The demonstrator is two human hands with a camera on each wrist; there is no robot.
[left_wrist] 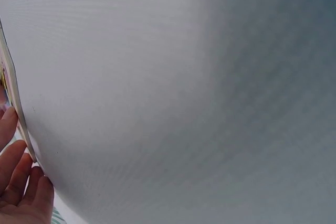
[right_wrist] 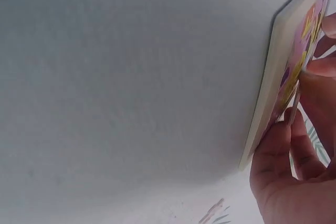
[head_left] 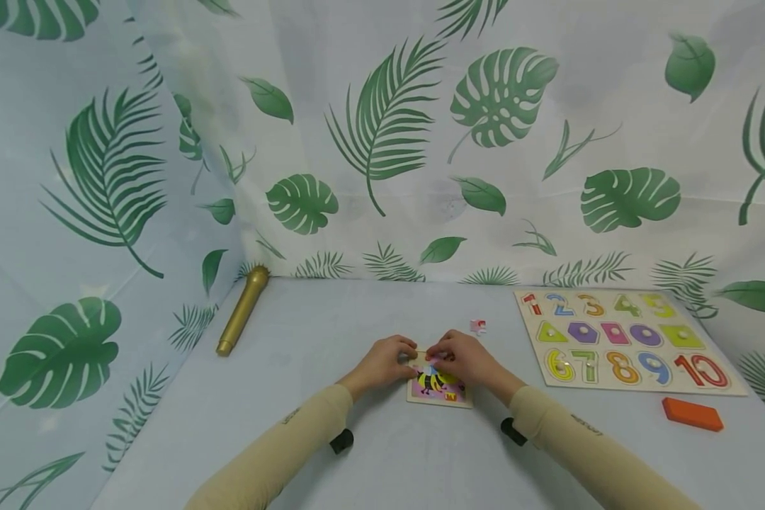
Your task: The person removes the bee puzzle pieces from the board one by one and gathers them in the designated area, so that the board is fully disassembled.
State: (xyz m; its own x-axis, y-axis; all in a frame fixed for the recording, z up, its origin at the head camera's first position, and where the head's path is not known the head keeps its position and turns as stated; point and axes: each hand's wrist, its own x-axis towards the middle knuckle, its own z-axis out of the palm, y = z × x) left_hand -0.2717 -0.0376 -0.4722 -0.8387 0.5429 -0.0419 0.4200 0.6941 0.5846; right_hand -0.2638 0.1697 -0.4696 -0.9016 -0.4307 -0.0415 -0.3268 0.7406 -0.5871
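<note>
A small wooden jigsaw board point(head_left: 440, 404) with a yellow-and-black bee picture lies flat on the table between both hands. At its upper left corner, the left hand point(head_left: 384, 363) grips the board; the left wrist view shows the thumb over the rim point(left_wrist: 14, 85) and the other fingers along the edge. My right hand point(head_left: 468, 360) is over the upper right part. In the right wrist view its thumb and fingers pinch a thin puzzle piece point(right_wrist: 295, 98), seen edge-on and tilted against the board. The fingers hide most of that piece's picture.
One loose pink-and-red puzzle piece point(head_left: 478, 326) lies beyond the right hand. To the right are a wooden number-and-shape board point(head_left: 532, 340) and an orange block point(head_left: 692, 414). A gold microphone-shaped stick point(head_left: 244, 312) lies at the back left, near the leaf-print curtain point(head_left: 414, 234).
</note>
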